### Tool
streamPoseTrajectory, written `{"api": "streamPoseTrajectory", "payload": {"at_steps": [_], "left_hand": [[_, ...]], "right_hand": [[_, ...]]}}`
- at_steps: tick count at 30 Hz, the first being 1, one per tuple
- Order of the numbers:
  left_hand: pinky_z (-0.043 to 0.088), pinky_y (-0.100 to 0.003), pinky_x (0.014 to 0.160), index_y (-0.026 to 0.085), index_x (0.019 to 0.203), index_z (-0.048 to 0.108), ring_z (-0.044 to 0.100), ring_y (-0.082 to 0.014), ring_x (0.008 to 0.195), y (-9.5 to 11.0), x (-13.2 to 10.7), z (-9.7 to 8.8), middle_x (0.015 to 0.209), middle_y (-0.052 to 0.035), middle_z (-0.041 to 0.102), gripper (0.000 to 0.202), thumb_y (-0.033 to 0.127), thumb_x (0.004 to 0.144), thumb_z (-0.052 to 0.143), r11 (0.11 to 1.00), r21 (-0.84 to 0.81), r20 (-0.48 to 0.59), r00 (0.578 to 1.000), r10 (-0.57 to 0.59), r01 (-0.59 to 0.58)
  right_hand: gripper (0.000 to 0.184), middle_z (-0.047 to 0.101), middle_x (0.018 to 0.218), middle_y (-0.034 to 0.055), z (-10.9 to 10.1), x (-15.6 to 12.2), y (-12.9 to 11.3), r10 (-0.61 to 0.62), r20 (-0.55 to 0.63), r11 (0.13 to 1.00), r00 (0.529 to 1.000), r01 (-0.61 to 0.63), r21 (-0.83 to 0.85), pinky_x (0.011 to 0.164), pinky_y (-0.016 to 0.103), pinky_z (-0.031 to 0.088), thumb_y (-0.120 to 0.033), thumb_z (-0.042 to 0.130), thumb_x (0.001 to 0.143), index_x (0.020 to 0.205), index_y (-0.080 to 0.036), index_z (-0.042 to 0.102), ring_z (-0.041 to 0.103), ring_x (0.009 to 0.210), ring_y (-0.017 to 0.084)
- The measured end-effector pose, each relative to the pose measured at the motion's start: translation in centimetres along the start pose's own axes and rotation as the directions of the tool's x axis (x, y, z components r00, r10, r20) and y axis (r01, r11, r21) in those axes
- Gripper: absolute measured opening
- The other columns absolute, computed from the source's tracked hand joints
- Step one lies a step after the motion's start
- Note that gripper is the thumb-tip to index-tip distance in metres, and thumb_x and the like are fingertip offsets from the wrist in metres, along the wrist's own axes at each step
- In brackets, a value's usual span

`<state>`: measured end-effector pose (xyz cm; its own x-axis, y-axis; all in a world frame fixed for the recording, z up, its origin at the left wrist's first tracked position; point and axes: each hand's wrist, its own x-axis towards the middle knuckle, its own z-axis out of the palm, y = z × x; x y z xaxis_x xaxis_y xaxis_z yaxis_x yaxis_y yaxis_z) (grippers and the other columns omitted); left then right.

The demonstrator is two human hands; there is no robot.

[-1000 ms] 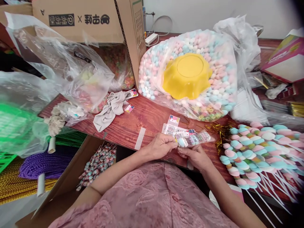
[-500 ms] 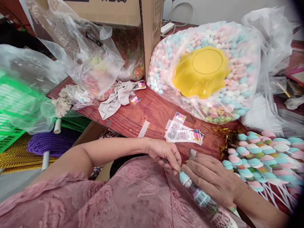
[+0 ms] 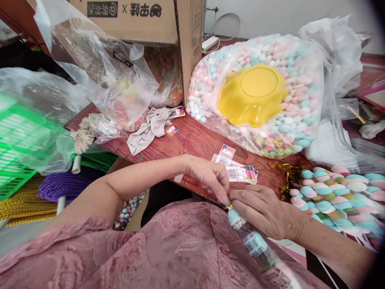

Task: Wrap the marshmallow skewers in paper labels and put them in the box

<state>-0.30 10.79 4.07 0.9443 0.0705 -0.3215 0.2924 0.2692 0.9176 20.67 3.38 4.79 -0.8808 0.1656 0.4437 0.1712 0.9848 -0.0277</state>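
Desk [image 3: 195,138]: the near edge stops short of the lap, so anything dropped here would probably fall past the wood.
Marshmallow bag [image 3: 303,96]: bulges across the back of the desk, well apart from the working fingers; little danger there unless its film gets tugged.
Skewer pile [image 3: 339,196]: lies at the right, near the right forearm; a wide elbow swing could catch the sticks and drag some off.
Yellow bowl [image 3: 254,94]: upturned on the bag; its soft, uneven seat could let it slide if knocked.
Wrapped packet [image 3: 266,257]: slants over the lap, off the desk, blue marshmallow end uppermost; its lower part is blurred and probably unsupported, so a loosened grip could let it drop.
Right hand [image 3: 264,210]: curled over the packet's upper end, thumb hidden; pressing too hard could dent the marshmallow or crease the film.
Left hand [image 3: 209,176]: thumb and fingers pinched together at the packet's neck; too strong a twist could tear the film.
Printed labels [image 3: 239,172]: loose, overlapping, just beyond both hands; a brushing knuckle could scatter them.
Gold tie [image 3: 229,207]: short and narrow between the fingertips; a slipping pinch could leave the neck loosely closed.
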Motion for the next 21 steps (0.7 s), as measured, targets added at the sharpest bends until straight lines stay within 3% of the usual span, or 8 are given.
{"api": "streamPoseTrajectory", "payload": {"at_steps": [5, 9, 10, 13, 14, 16, 18, 21], "left_hand": [[0.045, -0.024, 0.058, 0.019, 0.061, 0.072, 0.057, -0.0142, 0.058, 5.1, -3.0, 0.2, 0.058, -0.0015, 0.064, 0.011, 0.022, 0.071, 0.071, 0.873, 0.484, -0.284, 0.933, 0.223, -0.061], [0.045, -0.028, 0.070, 0.017, 0.068, 0.067, 0.056, -0.0166, 0.071, 6.5, -3.8, 3.7, 0.073, -0.0064, 0.064, 0.017, 0.016, 0.081, 0.056, 0.460, 0.873, -0.407, 0.763, 0.502, 0.164], [0.045, -0.030, 0.072, 0.017, 0.070, 0.065, 0.056, -0.0177, 0.073, 6.1, -3.5, 4.5, 0.077, -0.0079, 0.064, 0.017, 0.015, 0.082, 0.054, 0.358, 0.914, -0.368, 0.758, 0.539, 0.189], [0.047, -0.031, 0.073, 0.018, 0.092, 0.066, 0.058, -0.0200, 0.081, 3.3, -1.8, 5.2, 0.090, -0.0091, 0.065, 0.017, 0.020, 0.087, 0.050, 0.176, 0.973, -0.216, 0.854, 0.474, 0.149], [0.048, -0.032, 0.074, 0.019, 0.103, 0.064, 0.059, -0.0212, 0.084, 2.2, -1.0, 4.6, 0.094, -0.0094, 0.065, 0.021, 0.023, 0.089, 0.050, 0.191, 0.967, -0.239, 0.869, 0.433, 0.171], [0.050, -0.035, 0.078, 0.018, 0.114, 0.061, 0.060, -0.0242, 0.094, 0.4, 0.5, 2.7, 0.103, -0.0116, 0.064, 0.028, 0.026, 0.089, 0.052, 0.298, 0.918, -0.373, 0.823, 0.428, 0.261], [0.048, -0.041, 0.092, 0.020, 0.124, 0.058, 0.054, -0.0285, 0.116, -0.6, 1.6, 0.6, 0.128, -0.0148, 0.055, 0.039, 0.031, 0.087, 0.057, 0.428, 0.870, -0.463, 0.709, 0.532, 0.247], [0.038, -0.044, 0.107, 0.025, 0.136, 0.051, 0.038, -0.0289, 0.135, -0.8, 2.4, -1.4, 0.150, -0.0128, 0.034, 0.047, 0.034, 0.090, 0.054, 0.650, 0.755, -0.609, 0.465, 0.642, 0.091]], "right_hand": [[0.022, 0.057, 0.071, 0.0017, -0.1, 0.3, 1.2, 0.121, 0.017, 0.989, 0.993, -0.119, -0.087, 0.058, 0.031, 0.038, -0.010, 0.033, 0.093, 0.096, -0.018, 0.053, 0.049, 0.059, 0.014], [0.020, 0.052, 0.066, 0.0005, -0.8, 1.0, 3.8, 0.201, -0.031, 0.965, 0.979, -0.203, -0.168, 0.052, 0.029, 0.029, -0.007, 0.036, 0.088, 0.085, -0.018, 0.053, 0.043, 0.054, 0.013], [0.020, 0.051, 0.064, 0.0001, -0.8, 1.2, 4.3, 0.247, -0.068, 0.955, 0.967, -0.255, -0.153, 0.051, 0.029, 0.027, -0.007, 0.037, 0.087, 0.082, -0.018, 0.052, 0.042, 0.054, 0.013], [0.018, 0.051, 0.062, -0.0015, -0.4, 1.6, 4.9, 0.471, -0.184, 0.882, 0.863, -0.468, 0.063, 0.052, 0.026, 0.029, -0.011, 0.040, 0.088, 0.079, -0.019, 0.053, 0.043, 0.054, 0.011], [0.018, 0.052, 0.062, -0.0019, 0.0, 1.7, 4.7, 0.559, -0.190, 0.827, 0.807, -0.526, 0.196, 0.053, 0.025, 0.031, -0.013, 0.041, 0.089, 0.078, -0.019, 0.054, 0.045, 0.055, 0.011], [0.017, 0.054, 0.064, -0.0021, 1.0, 1.9, 3.8, 0.719, -0.125, 0.640, 0.683, -0.583, 0.500, 0.056, 0.024, 0.035, -0.018, 0.045, 0.089, 0.075, -0.019, 0.054, 0.047, 0.058, 0.010], [0.017, 0.052, 0.063, -0.0026, 2.1, 2.1, 2.9, 0.832, 0.023, 0.351, 0.554, -0.558, 0.752, 0.055, 0.023, 0.035, -0.023, 0.052, 0.086, 0.070, -0.019, 0.053, 0.046, 0.058, 0.010], [0.021, 0.048, 0.059, -0.0036, 3.3, 2.1, 2.3, 0.875, 0.237, -0.027, 0.423, -0.446, 0.895, 0.050, 0.023, 0.032, -0.031, 0.061, 0.080, 0.065, -0.019, 0.051, 0.041, 0.053, 0.009]]}}
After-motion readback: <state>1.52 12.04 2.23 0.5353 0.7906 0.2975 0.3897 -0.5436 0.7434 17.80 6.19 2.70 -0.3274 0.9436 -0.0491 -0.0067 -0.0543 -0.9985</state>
